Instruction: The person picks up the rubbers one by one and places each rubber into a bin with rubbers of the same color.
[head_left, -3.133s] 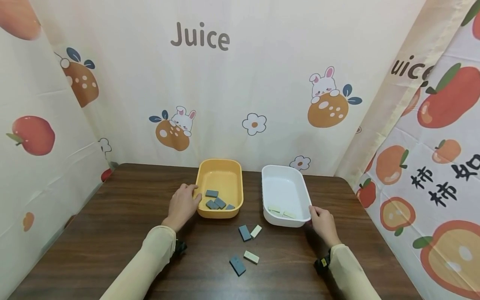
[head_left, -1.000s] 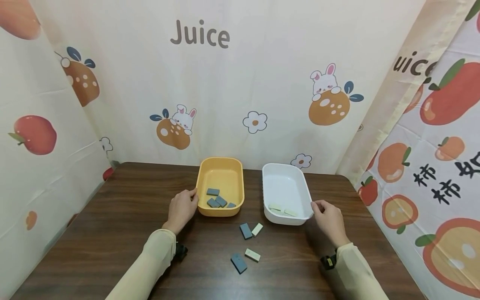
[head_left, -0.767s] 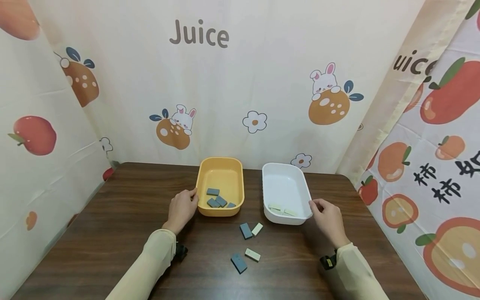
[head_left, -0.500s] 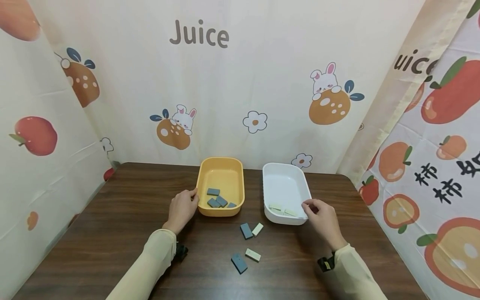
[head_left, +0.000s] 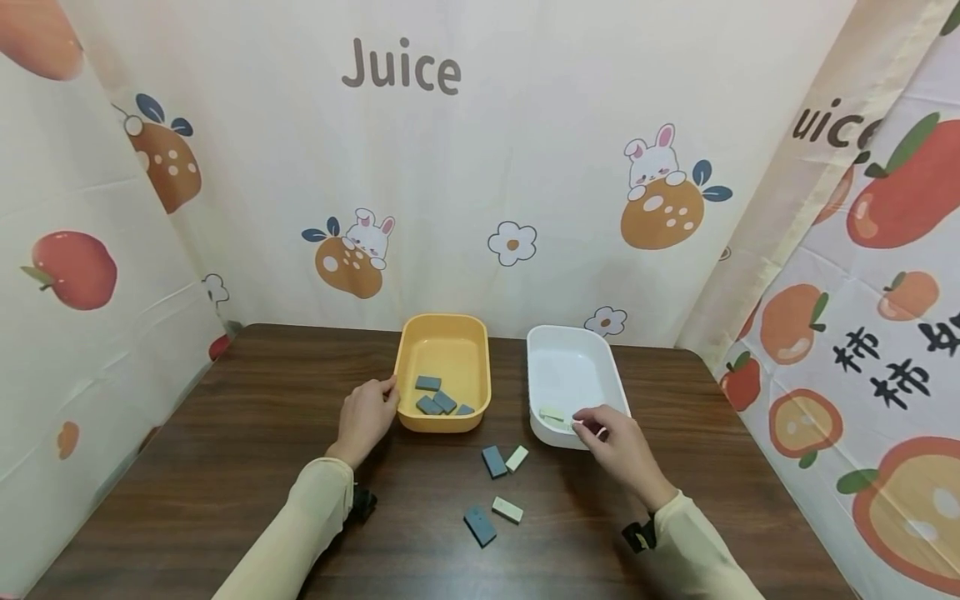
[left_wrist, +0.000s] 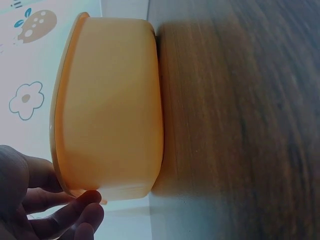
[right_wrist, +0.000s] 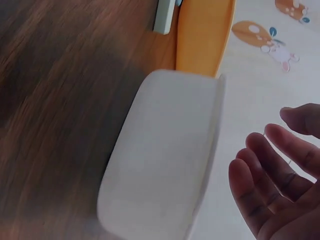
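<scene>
My left hand [head_left: 365,419] is at the left side of a yellow plastic bin [head_left: 442,337]. In the left wrist view, that hand's fingers [left_wrist: 90,215] lie on both sides of the bin's rim and pinch it. Several dark grey blocks [head_left: 429,383] lie in the bin's near end. My right hand [head_left: 618,446] is over the near right corner of a white plastic bin [head_left: 566,358], partly hiding it. Seen from the right wrist, its fingers [right_wrist: 250,185] are loosely bent, apart from the bin's rim, with nothing between them. Pale green blocks [head_left: 552,413] lie in the white bin.
On the dark wood table [head_left: 247,400], between my arms, lie a grey block [head_left: 494,462] beside a pale green block [head_left: 517,458]. Closer in are another grey block [head_left: 480,527] and another pale green block [head_left: 507,510]. A printed curtain [head_left: 480,150] hangs behind the bins.
My right hand has left the white bin's right rim and moved left over its near corner. My left hand has shifted slightly at the yellow bin's rim; bins and blocks are nearly unmoved.
</scene>
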